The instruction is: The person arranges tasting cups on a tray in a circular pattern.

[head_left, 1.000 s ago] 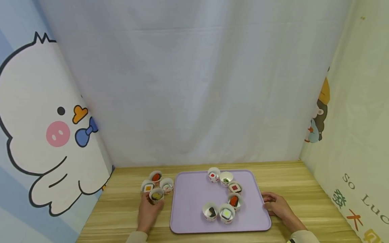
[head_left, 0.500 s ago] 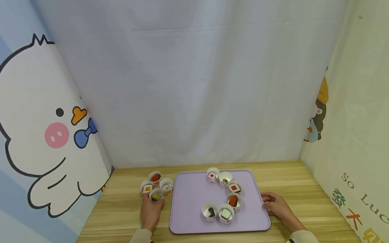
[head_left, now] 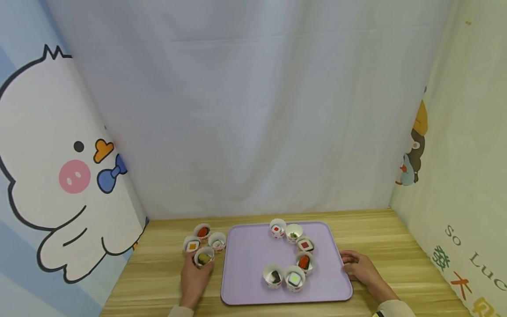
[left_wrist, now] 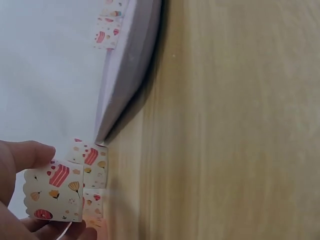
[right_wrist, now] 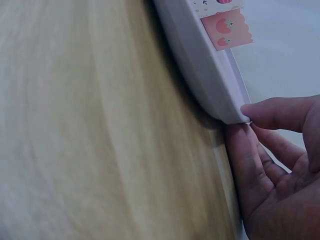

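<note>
My left hand [head_left: 195,277] grips a paper baking cup [left_wrist: 56,191] printed with cakes, thumb on one side and fingers on the other. Inside it shows a toy-like sushi piece [head_left: 204,259] with a yellow-green top. Right behind stand three more cups: one with a red-topped piece [head_left: 203,232], one with an orange-centred piece [head_left: 192,246], one with a pale piece [head_left: 218,245]. On the other side, my right hand [head_left: 362,268] pinches the right rim of the lilac tray [head_left: 249,264], thumb on top and fingers below, as the right wrist view shows.
Several filled cups stand on the tray's right half, among them one with a black-and-white piece [head_left: 273,277] and one with a red-topped piece [head_left: 304,263]. The wooden table [head_left: 138,273] meets a pale curtain [head_left: 253,132] behind; printed cloths hang at both sides.
My left hand keeps its hold on the cup, and the wrist has shifted slightly to and fro. The right hand and the tray stay practically still.
</note>
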Tool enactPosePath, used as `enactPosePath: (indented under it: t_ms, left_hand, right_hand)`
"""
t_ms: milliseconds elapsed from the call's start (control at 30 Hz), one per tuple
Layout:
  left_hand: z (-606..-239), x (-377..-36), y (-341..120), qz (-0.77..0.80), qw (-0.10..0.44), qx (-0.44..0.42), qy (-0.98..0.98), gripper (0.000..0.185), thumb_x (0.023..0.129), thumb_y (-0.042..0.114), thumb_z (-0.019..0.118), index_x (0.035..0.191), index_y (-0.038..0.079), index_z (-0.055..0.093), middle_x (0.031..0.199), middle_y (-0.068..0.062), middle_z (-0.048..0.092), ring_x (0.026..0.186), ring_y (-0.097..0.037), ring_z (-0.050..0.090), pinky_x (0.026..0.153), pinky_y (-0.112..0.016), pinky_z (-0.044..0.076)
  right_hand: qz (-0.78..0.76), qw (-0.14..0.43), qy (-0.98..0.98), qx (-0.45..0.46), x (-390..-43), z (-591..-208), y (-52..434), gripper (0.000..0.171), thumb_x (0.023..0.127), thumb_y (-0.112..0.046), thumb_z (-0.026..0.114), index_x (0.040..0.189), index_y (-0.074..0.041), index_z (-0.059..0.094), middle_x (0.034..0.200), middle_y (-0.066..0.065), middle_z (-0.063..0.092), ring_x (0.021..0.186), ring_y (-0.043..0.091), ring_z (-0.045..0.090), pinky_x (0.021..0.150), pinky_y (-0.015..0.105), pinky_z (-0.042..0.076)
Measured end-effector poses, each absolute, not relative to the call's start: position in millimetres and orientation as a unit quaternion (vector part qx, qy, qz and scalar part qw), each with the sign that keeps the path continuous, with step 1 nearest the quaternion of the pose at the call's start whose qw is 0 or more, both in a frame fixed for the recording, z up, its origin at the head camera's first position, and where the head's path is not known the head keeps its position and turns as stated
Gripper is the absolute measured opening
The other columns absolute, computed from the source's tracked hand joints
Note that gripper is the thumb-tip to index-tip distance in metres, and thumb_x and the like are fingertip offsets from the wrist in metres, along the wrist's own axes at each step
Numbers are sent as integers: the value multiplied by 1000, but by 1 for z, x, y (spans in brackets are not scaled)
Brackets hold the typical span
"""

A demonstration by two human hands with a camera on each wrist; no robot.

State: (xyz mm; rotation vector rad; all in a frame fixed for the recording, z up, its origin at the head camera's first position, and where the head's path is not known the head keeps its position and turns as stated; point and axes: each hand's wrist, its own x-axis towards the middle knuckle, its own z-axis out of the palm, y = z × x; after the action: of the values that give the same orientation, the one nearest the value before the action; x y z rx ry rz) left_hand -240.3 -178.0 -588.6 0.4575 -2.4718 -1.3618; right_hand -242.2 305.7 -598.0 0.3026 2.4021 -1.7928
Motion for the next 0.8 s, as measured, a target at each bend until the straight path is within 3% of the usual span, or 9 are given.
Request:
enactPosePath:
  t_ms: [133, 367, 533, 800]
  left_hand:
    - [-579, -234, -180, -476, 129, 148, -857, 59, 81, 24, 76, 131, 4, 51, 122, -21, 65, 108, -32, 62, 90, -42, 48]
    - [-567, -231, -183, -526, 119, 102, -836, 65, 80, 18, 79, 134, -1, 49, 129, -25, 60, 122, -37, 57, 104, -47, 47]
    - [-560, -232, -181, -543, 116, 71, -828, 64, 77, 18, 82, 131, 2, 54, 126, -21, 63, 120, -32, 58, 102, -43, 48]
    - [-544, -232, -174, -574, 82, 15, -814, 69, 79, 15, 81, 139, 1, 49, 132, -18, 58, 122, -29, 55, 103, -41, 48]
  right_hand:
    - [-593, 62, 797, 97, -242, -598, 306, 59, 73, 10, 64, 131, 11, 51, 95, 5, 63, 80, 15, 62, 65, 34, 58]
    - [-594, 62, 796, 99, -241, -597, 305, 59, 73, 10, 64, 131, 11, 52, 96, 7, 63, 80, 16, 62, 65, 35, 59]
    - [-591, 62, 798, 101, -241, -597, 305, 58, 73, 9, 63, 130, 10, 53, 94, 6, 64, 79, 15, 62, 65, 34, 59]
    - [-589, 66, 799, 96, -241, -595, 305, 58, 74, 9, 64, 131, 11, 52, 95, 6, 64, 78, 14, 62, 65, 33, 58]
